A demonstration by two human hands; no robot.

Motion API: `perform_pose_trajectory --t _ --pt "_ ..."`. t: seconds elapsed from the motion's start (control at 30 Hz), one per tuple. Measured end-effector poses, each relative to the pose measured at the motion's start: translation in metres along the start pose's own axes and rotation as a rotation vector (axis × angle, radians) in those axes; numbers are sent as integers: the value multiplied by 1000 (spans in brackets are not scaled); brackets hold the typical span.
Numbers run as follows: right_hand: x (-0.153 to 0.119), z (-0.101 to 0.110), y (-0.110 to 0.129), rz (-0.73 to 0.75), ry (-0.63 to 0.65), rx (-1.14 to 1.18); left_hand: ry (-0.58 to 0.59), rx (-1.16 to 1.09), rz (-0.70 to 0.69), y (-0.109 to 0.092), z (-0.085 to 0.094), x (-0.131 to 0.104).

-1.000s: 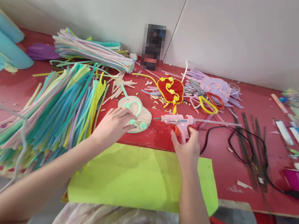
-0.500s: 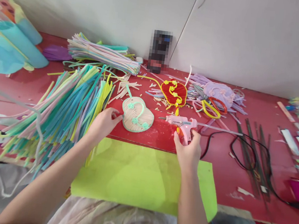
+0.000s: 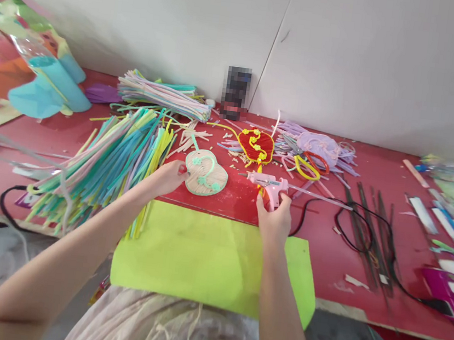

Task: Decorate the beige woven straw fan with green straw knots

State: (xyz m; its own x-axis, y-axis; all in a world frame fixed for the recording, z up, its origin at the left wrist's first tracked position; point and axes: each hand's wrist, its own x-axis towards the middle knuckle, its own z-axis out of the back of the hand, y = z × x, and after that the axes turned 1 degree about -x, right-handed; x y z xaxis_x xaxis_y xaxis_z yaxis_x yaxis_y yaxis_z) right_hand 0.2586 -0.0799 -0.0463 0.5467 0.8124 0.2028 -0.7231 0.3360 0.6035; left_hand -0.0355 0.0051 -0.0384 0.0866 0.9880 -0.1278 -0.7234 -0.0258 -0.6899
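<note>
My left hand (image 3: 171,177) is closed, fingertips pinched at the left edge of a cream pipe-cleaner piece (image 3: 197,180). That rounded piece lies flat, with a mint-green border, a curled mint stem and small mint flowers. In my right hand (image 3: 274,213) is a pink glue gun (image 3: 269,183), its nozzle pointing left, a short way from the piece's right edge. A clear glue stick (image 3: 323,196) sticks out of its back. Just beyond the gun lies a red pipe-cleaner piece (image 3: 250,146) with yellow flowers and border.
Bundled pastel pipe cleaners (image 3: 116,162) spread at the left, another bundle (image 3: 161,96) behind. Scissors (image 3: 308,168) lie by a lilac piece (image 3: 316,145). A black cord (image 3: 339,219) loops at the right over dark thin sticks (image 3: 382,238). A lime-green sheet (image 3: 208,256) covers the front edge.
The whole view has shifted, bringing more of the left side into sight. My hands, the cream piece and the glue gun keep nearly the same places relative to each other.
</note>
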Motion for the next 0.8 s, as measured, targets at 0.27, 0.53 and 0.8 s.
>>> perform_pose_trajectory --t 0.27,0.53,0.8 --pt "-2 0 -2 42 -11 33 -179 -223 230 -12 -11 31" --pt "-1 0 -3 5 -22 67 -108 -607 93 -42 -4 8" --pt "1 0 -6 -2 -54 108 32 -419 -53 -56 0 49"
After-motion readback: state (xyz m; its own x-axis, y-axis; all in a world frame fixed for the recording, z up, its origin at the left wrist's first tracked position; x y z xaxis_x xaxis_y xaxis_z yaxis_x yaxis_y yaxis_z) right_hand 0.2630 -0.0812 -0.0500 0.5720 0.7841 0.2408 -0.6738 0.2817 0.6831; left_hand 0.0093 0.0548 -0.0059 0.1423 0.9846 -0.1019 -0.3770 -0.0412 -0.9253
